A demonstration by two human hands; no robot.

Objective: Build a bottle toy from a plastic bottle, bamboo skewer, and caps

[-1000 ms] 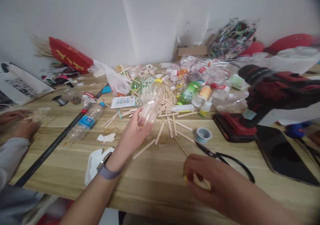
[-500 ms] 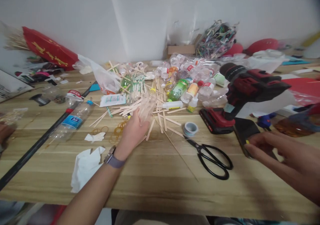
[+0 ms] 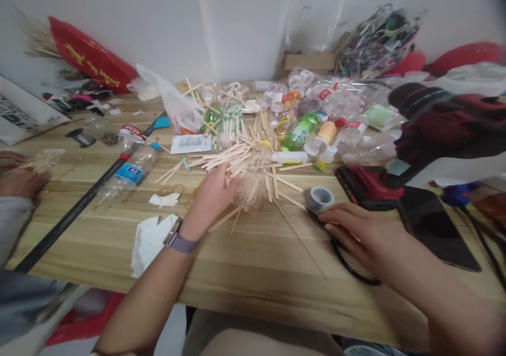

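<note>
A clear plastic bottle with a yellow cap (image 3: pixel 256 179) lies on a heap of wooden craft sticks (image 3: pixel 231 155). My left hand (image 3: pixel 211 198), with a watch at the wrist, is beside the bottle, fingers loosely extended. Whether its fingertips still touch the bottle is blurred. My right hand (image 3: pixel 361 232) reaches over the black-handled scissors (image 3: pixel 353 274), covering much of them. Its fingers are pressed together near a grey tape roll (image 3: pixel 319 199); what they pinch, if anything, is hidden. A thin stick (image 3: pixel 298 237) lies between my hands.
A red cordless drill (image 3: pixel 419 129) stands at right by a black phone (image 3: pixel 438 227). Plastic bottles (image 3: pixel 302 132) crowd the back. At left lie a black rod (image 3: pixel 85 200) and a blue-labelled bottle (image 3: pixel 130 174). Another person's hand (image 3: pixel 26 179) is at the far left.
My right hand has moved left from beside the phone to over the scissors. My left hand has loosened from the bottle, which now lies lower on the sticks. The view has shifted left.
</note>
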